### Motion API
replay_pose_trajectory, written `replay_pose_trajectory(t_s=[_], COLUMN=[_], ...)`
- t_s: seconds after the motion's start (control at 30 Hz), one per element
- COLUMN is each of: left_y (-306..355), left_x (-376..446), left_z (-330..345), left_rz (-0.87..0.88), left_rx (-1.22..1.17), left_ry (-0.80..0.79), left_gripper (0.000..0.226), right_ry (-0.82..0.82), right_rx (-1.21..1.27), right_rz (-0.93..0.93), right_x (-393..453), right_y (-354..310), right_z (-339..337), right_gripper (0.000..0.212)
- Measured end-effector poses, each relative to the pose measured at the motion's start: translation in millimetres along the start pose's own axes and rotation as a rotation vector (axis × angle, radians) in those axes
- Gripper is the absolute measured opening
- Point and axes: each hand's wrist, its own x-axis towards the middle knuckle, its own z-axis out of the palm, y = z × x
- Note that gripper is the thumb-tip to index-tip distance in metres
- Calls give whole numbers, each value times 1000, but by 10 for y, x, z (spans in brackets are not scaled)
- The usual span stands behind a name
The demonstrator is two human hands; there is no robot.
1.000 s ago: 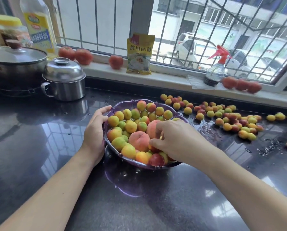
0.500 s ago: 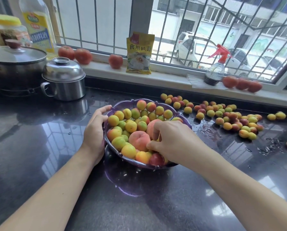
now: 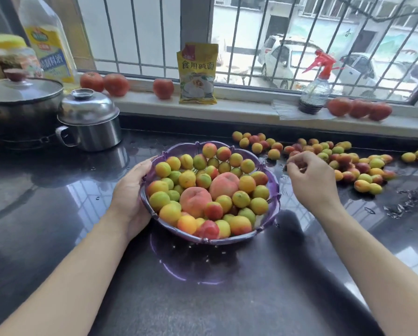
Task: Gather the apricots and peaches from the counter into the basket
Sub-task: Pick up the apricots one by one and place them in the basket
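**Basket nearly full, loose fruit right of it**

While the left hand (image 3: 133,197) grips the basket (image 3: 273,190) rim on its left side, thumb over the edge and fingers underneath, the right hand (image 3: 309,180) hangs above the counter (image 3: 57,214) just right of the basket, near the loose pile. Right fingers are curled loosely, thumb and fingertips pinched close; can't tell if anything small is between them, no fruit visible in the grip.

Basket: translucent purple plastic, round, scalloped rim, slotted wall. Sits on the counter in front of the person, centre of view, tilted slightly toward the camera. Round shape, so no long axis to call.

Inside: two large fuzzy pink-orange peaches (image 3: 223,184) side by side in the middle, surrounded by small smooth round apricots (image 3: 187,179), yellow-green to red-blushed.

Loose apricots on the counter (image 3: 363,166) spread in a band from behind the basket out to the right, along the back wall.

Counter: dark polished stone, glossy, water droplets on it.

Steel pot (image 3: 91,122) with a domed lid stands back left. Red tomatoes (image 3: 116,84) on the sill.
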Motion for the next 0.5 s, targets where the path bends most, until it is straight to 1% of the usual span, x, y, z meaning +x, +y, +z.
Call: replay_pose_trajectory(t_s=[0.07, 0.13, 0.23, 0.33, 0.4, 0.5], left_y=[47, 85, 130, 161, 126, 72], left_x=[40, 134, 311, 450, 535, 566], left_z=[87, 168, 286, 347, 446, 570], left_rz=[-99, -149, -209, -280, -310, -316], left_rx=[5, 35, 105, 147, 175, 192], left_ry=[-25, -48, -98, -158, -192, -189], left_gripper=[55, 58, 54, 51, 54, 52], right_ry=[-23, -35, -19, -3, -12, -113], right_rx=[-41, -88, -124, -155, -229, -467], right_rz=[18, 50, 112, 129, 74, -40], right_x=[62, 127, 220, 236, 273, 376], right_y=[238, 430, 661, 766, 800, 805], right_z=[22, 17, -1, 96, 172, 299], right_gripper=[11, 20, 32, 34, 38, 48])
